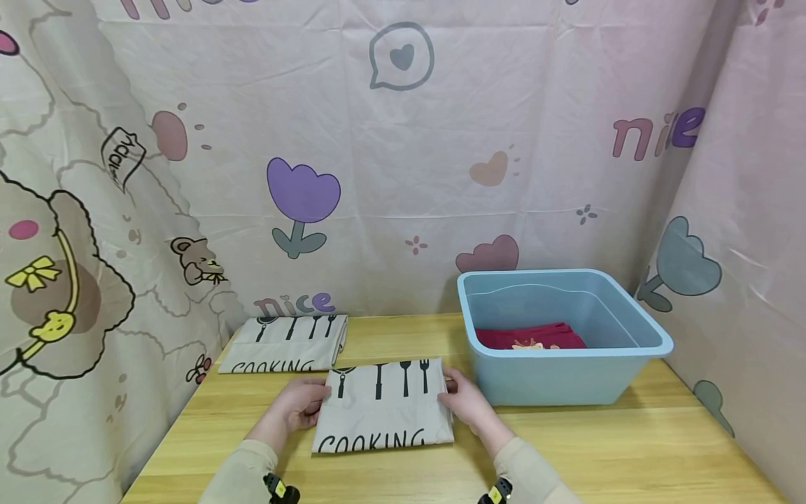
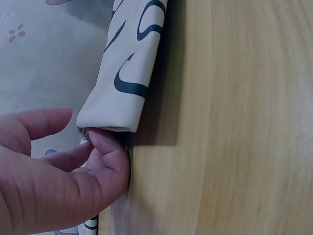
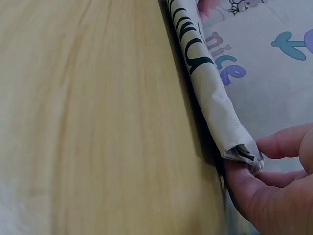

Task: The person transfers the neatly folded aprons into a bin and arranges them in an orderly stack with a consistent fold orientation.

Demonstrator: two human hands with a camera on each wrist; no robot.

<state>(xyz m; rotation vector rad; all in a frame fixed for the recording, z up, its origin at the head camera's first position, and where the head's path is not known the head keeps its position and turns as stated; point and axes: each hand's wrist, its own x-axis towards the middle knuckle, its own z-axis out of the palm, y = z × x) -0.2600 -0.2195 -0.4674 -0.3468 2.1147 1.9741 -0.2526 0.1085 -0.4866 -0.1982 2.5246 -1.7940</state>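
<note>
A folded white cloth (image 1: pixel 384 413) printed with black utensils and the word COOKING lies between my two hands, near the middle of the table. At its left side my left hand (image 1: pixel 299 404) has its fingers curled under the edge; in the left wrist view the thumb (image 2: pixel 46 122) stands slightly off the fabric. My right hand (image 1: pixel 469 402) pinches the opposite edge, fingers beneath and thumb (image 3: pixel 283 143) at the side. The wrist views show the cloth's thick folded edge (image 3: pixel 215 107), with a dark shadow along it on the wood.
A second folded cloth (image 1: pixel 277 346) with the same print lies behind and to the left. At the right stands a light blue plastic bin (image 1: pixel 567 353) with a dark red cloth (image 1: pixel 529 336) inside. A printed curtain (image 1: pixel 403 140) hangs behind the wooden table (image 1: pixel 390 483).
</note>
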